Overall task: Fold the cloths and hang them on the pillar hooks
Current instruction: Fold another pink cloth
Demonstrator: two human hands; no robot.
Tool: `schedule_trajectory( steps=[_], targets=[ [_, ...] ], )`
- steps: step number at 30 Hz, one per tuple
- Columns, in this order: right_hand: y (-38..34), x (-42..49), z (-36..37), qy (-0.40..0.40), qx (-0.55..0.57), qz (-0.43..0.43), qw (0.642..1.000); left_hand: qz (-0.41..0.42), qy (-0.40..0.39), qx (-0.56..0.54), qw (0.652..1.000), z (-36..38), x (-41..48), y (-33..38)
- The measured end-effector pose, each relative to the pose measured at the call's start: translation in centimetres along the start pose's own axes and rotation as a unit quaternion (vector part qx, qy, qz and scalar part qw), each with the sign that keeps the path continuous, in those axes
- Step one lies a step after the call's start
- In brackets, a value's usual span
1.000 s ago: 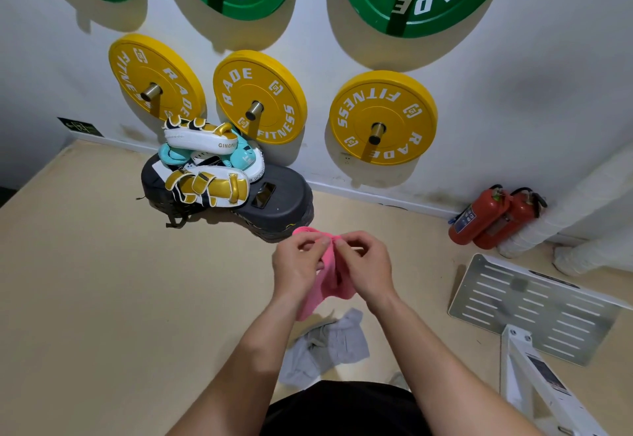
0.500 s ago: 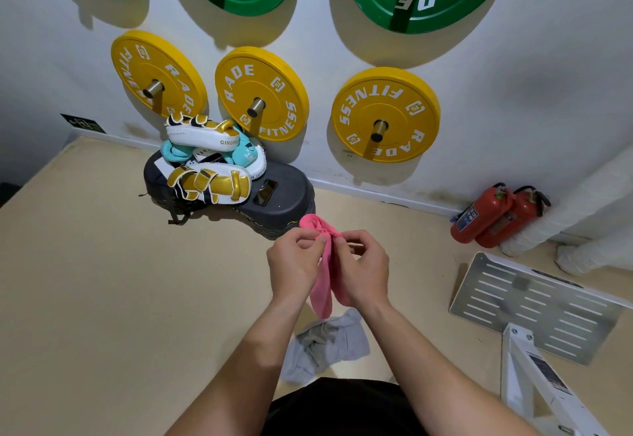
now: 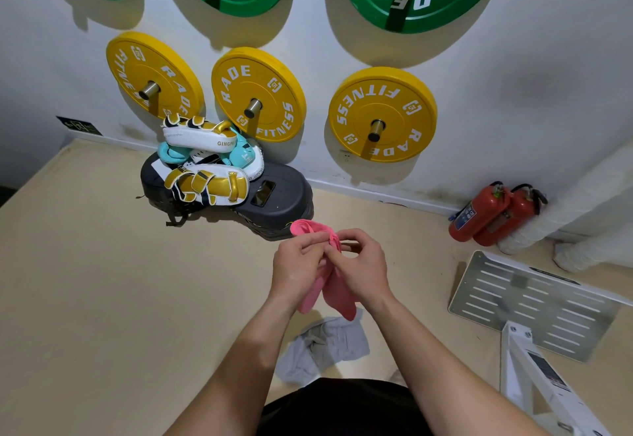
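Pinching a small soft pink cloth (image 3: 327, 285) between both hands at chest height, above the beige floor (image 3: 102, 281).

Left hand (image 3: 301, 264) and right hand (image 3: 363, 268) each nip its bunched top edge; it hangs limp — light, floppy, best held by corners. A crumpled grey cloth (image 3: 325, 346) lies below. Yellow weight plates (image 3: 382, 115) read "RADE FITNESS"; the white-and-gold pad (image 3: 198, 136) — "GINGPAI", partly hidden.

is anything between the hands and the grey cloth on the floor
Only the pink cloth, which both the left hand and the right hand are holding. It hangs directly above the grey cloth. Nothing else visible stands in the way.
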State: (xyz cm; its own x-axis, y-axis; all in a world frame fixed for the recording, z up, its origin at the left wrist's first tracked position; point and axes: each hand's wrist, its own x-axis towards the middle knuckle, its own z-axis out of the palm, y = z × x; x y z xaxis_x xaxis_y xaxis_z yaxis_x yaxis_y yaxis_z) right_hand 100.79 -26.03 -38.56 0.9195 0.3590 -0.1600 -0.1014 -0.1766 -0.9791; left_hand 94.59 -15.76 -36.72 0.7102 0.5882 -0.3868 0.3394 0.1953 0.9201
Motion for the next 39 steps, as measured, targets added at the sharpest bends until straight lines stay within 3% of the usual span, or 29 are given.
schedule_trajectory(
  steps=[5, 7, 10, 15, 22, 27, 34, 39],
  targets=[
    [0.4, 1.5, -0.9, -0.019, -0.064, -0.033, 0.997, -0.007, -0.062, 0.002, 0.998, -0.7, 0.3, 0.3],
    [0.0, 2.0, -1.3, -0.025, -0.076, -0.055, 0.995, 0.04, 0.003, 0.073, 0.997, -1.9, 0.7, 0.1],
    [-0.7, 2.4, -1.8, -0.051, -0.074, -0.066, 0.994, 0.105, 0.119, 0.213, 0.964, -4.5, 2.4, -0.3],
    [-1.7, 3.0, -2.2, -0.065, -0.074, -0.086, 0.992, 0.045, -0.049, 0.275, 0.959, -6.6, 3.2, -0.1],
    [-2.5, 3.5, -2.6, -0.051, -0.053, -0.095, 0.993, 0.032, -0.141, 0.198, 0.969, -6.3, 2.0, 0.1],
    [-2.6, 3.6, -2.6, -0.067, -0.058, -0.106, 0.99, 0.048, -0.081, 0.249, 0.964, -4.8, 2.2, -0.3],
    [-1.3, 3.8, -3.5, -0.079, -0.109, -0.083, 0.988, 0.026, 0.026, 0.221, 0.975, -5.4, 2.9, 0.9],
    [0.6, 3.5, -3.2, -0.136, -0.189, -0.04, 0.972, 0.108, 0.086, 0.29, 0.947, -6.1, 3.8, 3.9]
  ],
)
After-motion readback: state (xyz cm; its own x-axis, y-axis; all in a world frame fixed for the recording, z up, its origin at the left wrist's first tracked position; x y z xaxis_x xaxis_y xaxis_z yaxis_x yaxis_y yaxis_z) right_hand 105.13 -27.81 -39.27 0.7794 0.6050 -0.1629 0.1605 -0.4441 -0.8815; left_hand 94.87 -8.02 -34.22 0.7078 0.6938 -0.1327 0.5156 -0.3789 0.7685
